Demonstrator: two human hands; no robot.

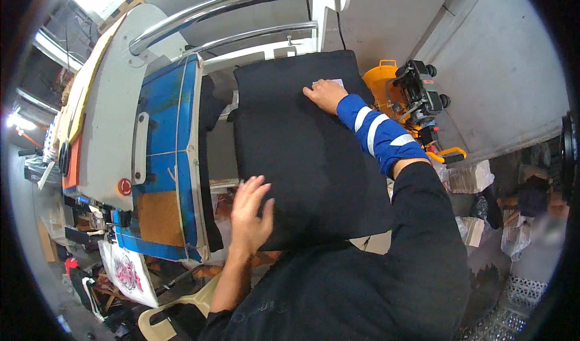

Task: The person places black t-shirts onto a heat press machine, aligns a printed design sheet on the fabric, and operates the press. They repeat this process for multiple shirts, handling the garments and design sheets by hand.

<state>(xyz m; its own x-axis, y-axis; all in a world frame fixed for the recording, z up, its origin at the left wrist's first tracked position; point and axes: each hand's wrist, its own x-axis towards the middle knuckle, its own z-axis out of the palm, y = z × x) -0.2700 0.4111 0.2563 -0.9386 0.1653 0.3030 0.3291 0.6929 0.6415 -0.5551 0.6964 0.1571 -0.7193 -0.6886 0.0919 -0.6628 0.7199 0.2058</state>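
A black garment [302, 153] lies spread flat over the lower plate of a heat press. My right hand [326, 94], on an arm in a blue sleeve with white stripes, rests at the garment's far edge, fingers on a small white label [338, 82]. My left hand [251, 211] lies flat with fingers spread at the garment's near left edge. Neither hand grips anything.
The press's raised upper plate [166, 159], blue and white, stands to the left, with chrome handle bars [241, 2] above. An orange and black machine [411, 99] sits on the floor at right. Printed sheets [127, 271] and bags lie at lower left.
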